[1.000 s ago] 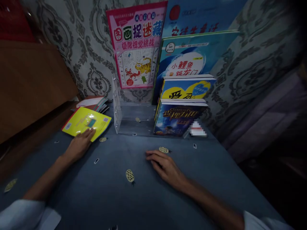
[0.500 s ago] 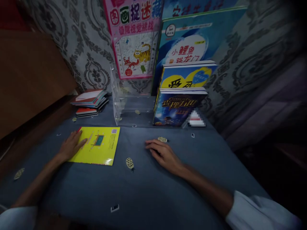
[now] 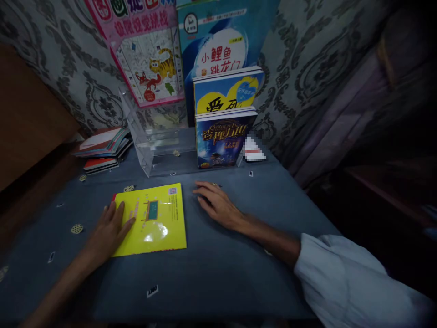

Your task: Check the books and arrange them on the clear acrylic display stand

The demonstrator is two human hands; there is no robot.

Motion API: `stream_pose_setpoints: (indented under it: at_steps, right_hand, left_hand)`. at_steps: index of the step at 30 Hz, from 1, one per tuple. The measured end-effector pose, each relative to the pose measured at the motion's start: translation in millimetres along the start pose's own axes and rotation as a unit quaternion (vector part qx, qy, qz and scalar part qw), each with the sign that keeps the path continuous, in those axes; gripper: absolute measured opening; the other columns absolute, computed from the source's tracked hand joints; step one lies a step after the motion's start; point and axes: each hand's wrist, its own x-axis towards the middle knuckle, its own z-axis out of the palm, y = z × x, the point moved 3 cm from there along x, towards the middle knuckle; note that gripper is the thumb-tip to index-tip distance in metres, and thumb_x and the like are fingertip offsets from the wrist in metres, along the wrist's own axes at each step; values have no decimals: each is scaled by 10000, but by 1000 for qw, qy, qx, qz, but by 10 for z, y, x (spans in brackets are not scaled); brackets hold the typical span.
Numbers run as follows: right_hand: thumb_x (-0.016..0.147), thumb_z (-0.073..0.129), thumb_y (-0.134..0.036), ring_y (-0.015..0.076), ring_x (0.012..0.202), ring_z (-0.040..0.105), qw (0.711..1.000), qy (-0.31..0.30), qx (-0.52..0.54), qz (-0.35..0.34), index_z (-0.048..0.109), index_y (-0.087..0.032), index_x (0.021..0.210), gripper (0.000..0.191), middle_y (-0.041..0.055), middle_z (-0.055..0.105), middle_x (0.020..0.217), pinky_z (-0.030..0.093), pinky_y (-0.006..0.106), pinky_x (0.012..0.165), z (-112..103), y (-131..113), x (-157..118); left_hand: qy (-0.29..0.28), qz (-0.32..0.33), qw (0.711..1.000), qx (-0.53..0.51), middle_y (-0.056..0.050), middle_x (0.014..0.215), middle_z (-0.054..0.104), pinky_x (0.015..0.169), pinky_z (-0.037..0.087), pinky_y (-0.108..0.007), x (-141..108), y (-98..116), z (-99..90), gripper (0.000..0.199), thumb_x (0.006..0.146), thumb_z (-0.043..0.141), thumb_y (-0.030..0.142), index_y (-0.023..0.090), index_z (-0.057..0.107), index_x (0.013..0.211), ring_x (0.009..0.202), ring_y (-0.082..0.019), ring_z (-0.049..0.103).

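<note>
A yellow book lies flat on the dark blue tablecloth, a small green board printed on its cover. My left hand rests on the book's left part, fingers spread and holding nothing. To the right of the book, my right hand is over the cloth with its fingers apart and nothing in them. Beyond it, a dark blue book stands upright at the front of a clear plastic rack.
Behind the blue book stand a blue and yellow book, a teal book and a pink picture book. At the back left is a stack of books. A pixelated white object sits right of the rack.
The view has turned right, so the rack and standing books appear further left. The yellow book has shifted right over the cloth, towards my right hand, with my left hand on it.
</note>
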Motion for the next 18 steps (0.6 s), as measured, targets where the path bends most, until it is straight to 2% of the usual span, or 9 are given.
stream_pose_setpoints:
  at_steps: [2, 3, 6, 9, 13, 15, 18]
  right_hand:
    - [995, 452, -196, 274, 1281, 585, 1000, -3, 2, 15, 646, -167, 1196, 280, 164, 631, 1342, 490, 488, 1052, -36, 27, -12]
    - [998, 444, -196, 270, 1285, 583, 1000, -4, 4, 18, 643, -169, 1204, 287, 163, 636, 1335, 495, 483, 1044, -57, 40, -20]
    - [992, 445, -187, 271, 1264, 596, 1000, 0, -10, 3, 656, -175, 1168, 276, 159, 662, 1296, 489, 502, 1039, -132, 45, -57]
    - [993, 440, -171, 282, 1261, 595, 998, 1, -53, -31, 681, -168, 1080, 257, 168, 681, 1257, 449, 543, 1073, -203, -15, -105]
    - [997, 450, -175, 283, 1315, 558, 995, -26, -80, -50, 665, -136, 1157, 270, 180, 655, 1315, 454, 499, 1101, -200, -93, -156]
    - [1003, 458, -196, 282, 1348, 532, 994, -52, -81, -52, 634, -124, 1231, 297, 181, 630, 1362, 443, 488, 1126, -152, -94, -169]
    - [1019, 444, -226, 274, 1395, 490, 993, -85, -75, -44, 593, -126, 1306, 339, 181, 602, 1409, 403, 501, 1165, -71, -55, -179]
  left_hand:
    - [-38, -69, 997, 27, -223, 1517, 472, 989, 506, -534, 37, 322, -173, 665, 981, 287, 512, 105, 461, 1477, 1399, -401, 452]
    - [-62, -74, 995, 37, -232, 1517, 467, 931, 538, -524, 70, 513, -273, 650, 989, 294, 514, 107, 465, 1466, 1348, -403, 510]
    - [-109, -30, 991, 71, -253, 1453, 520, 847, 570, -478, 223, 1094, -562, 575, 1004, 366, 481, 98, 496, 1413, 1182, -386, 641]
    - [-120, 2, 988, 100, -271, 1310, 605, 736, 580, -421, 389, 1516, -709, 569, 1011, 390, 497, 73, 533, 1363, 975, -352, 723]
    - [-52, 73, 991, 103, -276, 1291, 616, 735, 571, -399, 521, 1821, -678, 613, 1001, 411, 542, 80, 531, 1387, 971, -340, 720]
    - [-9, 106, 989, 99, -265, 1269, 637, 849, 554, -475, 552, 1890, -618, 590, 997, 430, 532, 92, 554, 1370, 1085, -380, 678]
    - [43, 167, 981, 83, -235, 1313, 635, 1046, 449, -570, 609, 1929, -523, 503, 1011, 441, 469, 115, 584, 1338, 1302, -407, 548]
